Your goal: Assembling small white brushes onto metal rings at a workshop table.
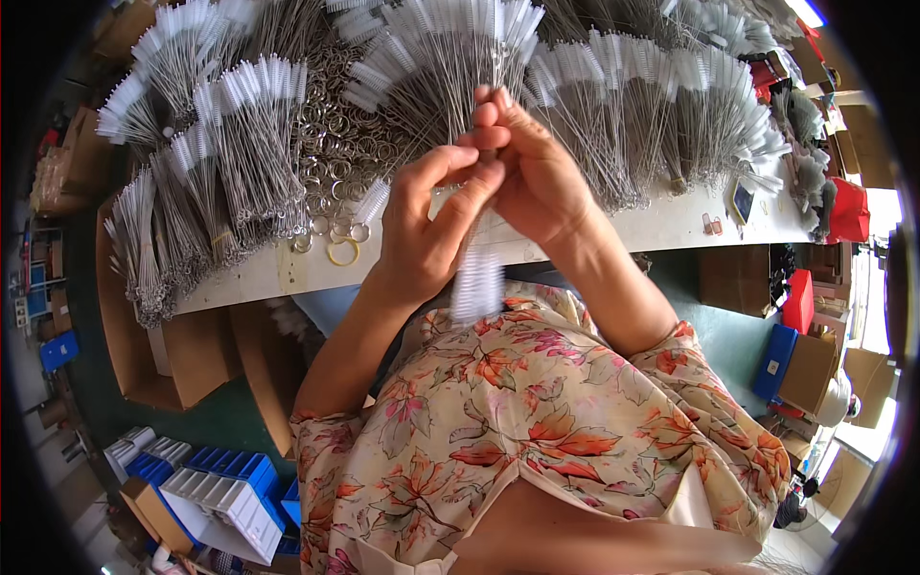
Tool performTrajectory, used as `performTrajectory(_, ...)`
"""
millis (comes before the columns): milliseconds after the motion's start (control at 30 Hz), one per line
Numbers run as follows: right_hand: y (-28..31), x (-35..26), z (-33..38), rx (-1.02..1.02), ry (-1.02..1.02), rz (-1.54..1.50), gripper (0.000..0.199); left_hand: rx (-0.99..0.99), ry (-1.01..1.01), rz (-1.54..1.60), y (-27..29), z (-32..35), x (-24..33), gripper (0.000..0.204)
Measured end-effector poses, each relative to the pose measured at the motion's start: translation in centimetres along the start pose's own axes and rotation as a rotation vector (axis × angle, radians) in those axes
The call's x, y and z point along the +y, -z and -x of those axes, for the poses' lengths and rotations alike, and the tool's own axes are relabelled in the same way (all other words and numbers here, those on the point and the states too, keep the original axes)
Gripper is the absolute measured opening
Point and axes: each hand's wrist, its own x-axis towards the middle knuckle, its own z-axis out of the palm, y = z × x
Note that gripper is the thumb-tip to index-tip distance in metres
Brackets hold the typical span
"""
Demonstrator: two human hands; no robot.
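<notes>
My left hand [431, 225] and my right hand [532, 168] meet above the front edge of a white table [671, 225]. Together they pinch a small bunch of thin wire brushes [476, 273], whose white bristle ends hang down blurred toward my flowered shirt. The wire handles run up between my fingers and are mostly hidden there. Behind my hands lie many fanned bundles of the same white-tipped wire brushes [431, 57], and a heap of metal rings [335, 144] sits left of centre.
A yellow rubber band [342, 252] lies near the table's front edge. More brush bundles [163, 230] hang over the left end. Cardboard boxes [182, 355] stand under the table, blue and white bins [225, 484] lower left, red and blue boxes [795, 307] at right.
</notes>
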Motion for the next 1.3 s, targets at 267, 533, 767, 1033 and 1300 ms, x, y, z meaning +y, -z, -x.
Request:
performTrajectory(267,-2.2,-0.4,2.3,-0.259,-0.031,1.137,0.015,-0.221,0.327,0.639,5.4,-4.6,-0.2,0.098)
performTrajectory(533,-2.3,-2.5,3.5,-0.297,-0.225,1.059,0.018,-0.39,0.304,0.463,6.2,-2.7,-0.2,0.03)
performTrajectory(767,0.2,-4.4,6.2,-0.28,-0.52,0.991,0.02,-0.28,0.09,0.273,3.1,-0.1,2.3,0.018)
performTrajectory(1033,10.4,-9.7,13.9,0.418,-0.246,2.59,0.015,-0.431,0.738,-0.208,4.0,7.5,0.8,0.014)
performTrajectory(1300,3.1,1.0,6.1,-0.262,0.28,1.644,0.006,-0.022,0.966,0.596,4.7,5.4,1.4,0.009)
